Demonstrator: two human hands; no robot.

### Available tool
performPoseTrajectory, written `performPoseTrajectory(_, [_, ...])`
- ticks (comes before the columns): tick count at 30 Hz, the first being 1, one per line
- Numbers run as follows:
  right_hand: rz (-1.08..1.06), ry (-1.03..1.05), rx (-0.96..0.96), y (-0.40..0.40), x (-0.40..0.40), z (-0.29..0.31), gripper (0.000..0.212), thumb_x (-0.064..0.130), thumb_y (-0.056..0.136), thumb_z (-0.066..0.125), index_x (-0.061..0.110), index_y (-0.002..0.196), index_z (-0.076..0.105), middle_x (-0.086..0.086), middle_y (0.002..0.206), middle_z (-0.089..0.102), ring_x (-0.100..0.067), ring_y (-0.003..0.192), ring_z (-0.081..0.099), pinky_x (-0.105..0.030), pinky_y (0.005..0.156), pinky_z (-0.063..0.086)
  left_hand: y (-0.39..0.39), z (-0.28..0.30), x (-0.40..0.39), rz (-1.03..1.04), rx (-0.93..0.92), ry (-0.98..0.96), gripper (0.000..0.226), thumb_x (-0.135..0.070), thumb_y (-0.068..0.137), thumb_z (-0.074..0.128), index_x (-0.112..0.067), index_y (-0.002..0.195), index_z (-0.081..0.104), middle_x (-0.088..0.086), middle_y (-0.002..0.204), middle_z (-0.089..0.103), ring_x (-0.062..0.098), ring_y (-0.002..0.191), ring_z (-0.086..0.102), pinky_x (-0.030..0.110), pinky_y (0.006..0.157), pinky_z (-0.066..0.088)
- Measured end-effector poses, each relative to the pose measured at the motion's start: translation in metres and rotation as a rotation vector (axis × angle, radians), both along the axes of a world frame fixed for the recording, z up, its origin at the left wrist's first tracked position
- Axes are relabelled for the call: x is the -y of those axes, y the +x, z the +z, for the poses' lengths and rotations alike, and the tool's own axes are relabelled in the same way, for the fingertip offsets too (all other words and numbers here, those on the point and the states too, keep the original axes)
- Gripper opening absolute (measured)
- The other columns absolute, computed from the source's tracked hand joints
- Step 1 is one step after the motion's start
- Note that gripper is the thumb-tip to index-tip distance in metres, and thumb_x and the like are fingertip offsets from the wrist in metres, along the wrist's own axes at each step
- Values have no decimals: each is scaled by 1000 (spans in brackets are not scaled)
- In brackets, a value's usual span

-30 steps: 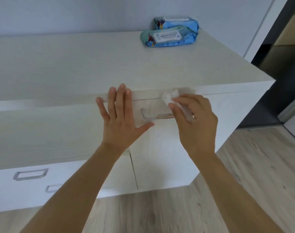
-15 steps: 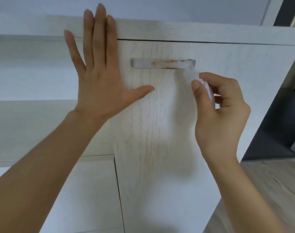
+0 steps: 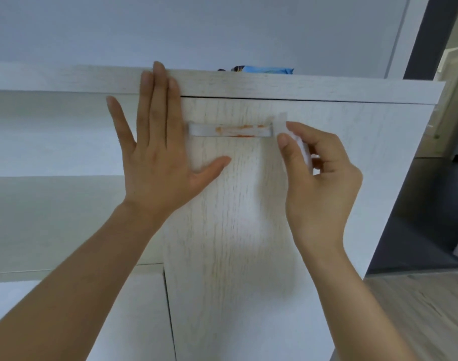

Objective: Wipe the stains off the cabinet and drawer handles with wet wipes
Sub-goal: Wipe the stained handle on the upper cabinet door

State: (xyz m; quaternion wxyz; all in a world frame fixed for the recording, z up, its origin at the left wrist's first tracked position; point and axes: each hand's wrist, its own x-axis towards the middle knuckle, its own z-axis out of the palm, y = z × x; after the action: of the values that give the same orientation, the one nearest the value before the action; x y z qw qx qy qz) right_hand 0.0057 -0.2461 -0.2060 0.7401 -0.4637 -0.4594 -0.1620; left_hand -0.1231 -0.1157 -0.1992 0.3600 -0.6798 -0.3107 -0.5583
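A pale, whitewashed wood-grain cabinet door (image 3: 248, 217) fills the middle of the view, and near its top sits a flat, brushed-silver bar handle (image 3: 229, 130) mounted horizontally. Orange-brown stains (image 3: 238, 128) smear the middle and right-hand part of the handle's face, with a thin streak along its lower edge; the left end of the handle looks clean.

The left hand (image 3: 157, 155) lies flat against the cabinet front just left of the handle, its fingers straight and spread, fingertips reaching up over the front edge of the pale wood top surface (image 3: 327, 88) and the thumb stretched out to the right below the handle. It grips nothing.

The right hand (image 3: 319, 173) is at the handle's right end, thumb and curled fingers pinching a folded white wet wipe (image 3: 288, 131). The upper corner of the wipe stands up past the thumb and touches, or all but touches, the right end of the handle; whether it is actually pressing on the metal cannot be told. The rest of the wipe runs down between thumb and fingers.

Above the handle, on the top surface and mostly hidden behind its front edge, the top of a blue plastic pack of wet wipes (image 3: 264, 69) peeks out against the grey-white wall (image 3: 222, 29). Below and right of the handle, past the cabinet's side, lies a light wood-plank floor (image 3: 418, 308), with a dark doorway opening above it.
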Motion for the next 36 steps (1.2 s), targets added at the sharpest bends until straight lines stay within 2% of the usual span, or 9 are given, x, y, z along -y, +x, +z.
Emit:
performPoseTrajectory(4, [14, -17, 40, 4, -5, -2, 21, 18, 88, 66, 19, 109, 66, 8, 98, 64, -3, 94, 58, -14, 84, 47, 1, -6, 0, -30, -7, 52, 95, -67, 90, 44, 11, 141, 29, 28, 148, 29, 36, 140, 21, 55, 112, 1])
performPoseTrajectory(10, [-36, 65, 161, 13, -9, -1, 18, 9, 85, 68, 9, 102, 70, -3, 94, 63, -9, 88, 57, -11, 80, 44, 3, -8, -1, -64, 16, 122, 86, -60, 90, 49, 13, 135, 41, 27, 139, 40, 36, 135, 30, 57, 111, 10])
performPoseTrajectory(13, [5, 94, 169, 16, -13, -1, 21, 6, 83, 69, 10, 104, 69, -2, 92, 62, -12, 87, 58, -14, 81, 46, 3, -9, -3, -79, 31, 143, 84, -59, 90, 52, 12, 134, 43, 27, 137, 43, 36, 133, 33, 59, 109, 13])
performPoseTrajectory(17, [71, 124, 185, 19, -15, 2, 22, 6, 84, 69, 16, 103, 67, 1, 90, 63, -17, 88, 61, -27, 78, 51, 3, -10, -4, -95, 31, 145, 84, -58, 89, 54, 12, 134, 43, 27, 136, 43, 35, 133, 32, 61, 109, 14])
performPoseTrajectory(20, [50, 125, 205, 21, -14, 4, 22, 6, 84, 69, 16, 103, 67, 1, 88, 64, -16, 86, 61, -23, 77, 50, 3, -10, -4, -110, 39, 146, 83, -57, 89, 56, 12, 133, 44, 26, 136, 43, 36, 132, 34, 63, 107, 15])
performPoseTrajectory(23, [66, 104, 226, 23, -15, 9, 20, 6, 84, 69, 19, 100, 68, 1, 88, 64, -18, 87, 62, -26, 76, 51, 2, -10, -4, -106, 38, 150, 83, -57, 89, 56, 13, 132, 45, 27, 135, 43, 37, 132, 35, 64, 106, 15])
performPoseTrajectory(26, [38, 91, 223, 32, -10, 7, 16, 7, 85, 69, 14, 99, 70, 0, 90, 65, -11, 89, 61, -18, 80, 49, 1, -10, -4, -108, 37, 152, 83, -57, 89, 56, 13, 133, 44, 28, 134, 44, 38, 132, 36, 65, 105, 14])
performPoseTrajectory(29, [68, 105, 99, 37, -7, 2, 16, 8, 85, 67, 12, 100, 69, 0, 92, 65, 3, 88, 59, -11, 82, 47, 2, -11, -4, -109, 36, 146, 82, -57, 90, 56, 13, 133, 44, 27, 135, 44, 37, 132, 35, 66, 105, 14])
performPoseTrajectory(36, [273, 56, 64, 29, -15, 7, 21, 19, 81, 63, 22, 101, 67, 13, 92, 66, 4, 90, 62, -8, 83, 45, 2, -10, -4, -126, 36, 145, 82, -56, 89, 56, 13, 132, 44, 29, 133, 45, 38, 132, 35, 63, 106, 11])
